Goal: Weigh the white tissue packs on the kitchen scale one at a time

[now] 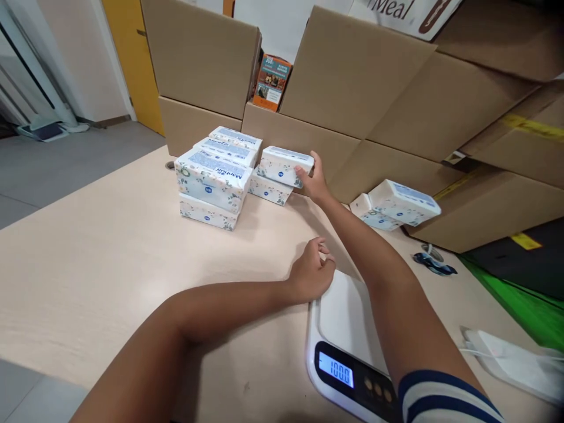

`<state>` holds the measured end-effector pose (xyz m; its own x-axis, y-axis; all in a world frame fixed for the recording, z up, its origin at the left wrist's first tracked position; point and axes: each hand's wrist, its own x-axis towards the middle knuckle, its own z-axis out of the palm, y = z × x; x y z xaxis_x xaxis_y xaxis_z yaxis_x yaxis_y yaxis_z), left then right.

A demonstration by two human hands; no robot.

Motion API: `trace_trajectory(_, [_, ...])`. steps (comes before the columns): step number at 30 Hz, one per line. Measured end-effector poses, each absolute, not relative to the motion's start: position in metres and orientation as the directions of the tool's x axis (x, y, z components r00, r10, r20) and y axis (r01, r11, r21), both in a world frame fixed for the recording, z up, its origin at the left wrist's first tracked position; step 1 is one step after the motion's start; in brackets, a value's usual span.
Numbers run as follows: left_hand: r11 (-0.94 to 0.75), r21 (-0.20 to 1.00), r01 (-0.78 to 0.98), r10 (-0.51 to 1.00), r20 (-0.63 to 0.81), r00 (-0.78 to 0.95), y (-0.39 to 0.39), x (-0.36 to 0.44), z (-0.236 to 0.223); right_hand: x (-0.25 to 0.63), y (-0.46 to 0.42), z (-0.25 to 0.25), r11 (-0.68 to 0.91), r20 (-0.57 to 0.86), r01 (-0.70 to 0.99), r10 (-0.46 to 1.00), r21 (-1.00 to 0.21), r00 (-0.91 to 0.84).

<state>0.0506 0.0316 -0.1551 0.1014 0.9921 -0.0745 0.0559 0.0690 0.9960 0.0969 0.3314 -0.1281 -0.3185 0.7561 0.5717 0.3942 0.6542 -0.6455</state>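
Note:
My right hand (314, 179) reaches far across the table and grips the right end of a tissue pack (277, 167), thumb on the near side. That pack rests on another tissue pack (269, 189). To their left stand stacked tissue packs (211, 182), white with a leaf print and blue lettering. My left hand (312, 271), its fingers loosely curled and nothing seen in them, is at the far left corner of a white digital scale (341, 311). The scale's lit display (335, 369) reads 100.0. My right forearm covers part of the scale.
Large cardboard boxes (352, 76) line the table's back edge, with an orange printed box (272, 82) between two of them. More tissue packs (403, 202) lie at the right. Behind the scale's right side are a dark blue item (434, 264) and a white power strip (515, 358).

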Motion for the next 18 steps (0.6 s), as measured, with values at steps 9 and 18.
trace_trajectory(9, [0.023,0.997,0.068,0.994,-0.03,0.104,0.033,0.053,-0.164,0.081,0.326,-0.137,0.529,0.493,0.342,0.848,-0.776,-0.194])
trace_trajectory(18, [0.025,0.999,0.029,0.995,-0.028,0.097,0.033,0.054,-0.166,0.057,0.316,-0.135,0.419,0.4,0.28,0.908,-0.864,-0.126])
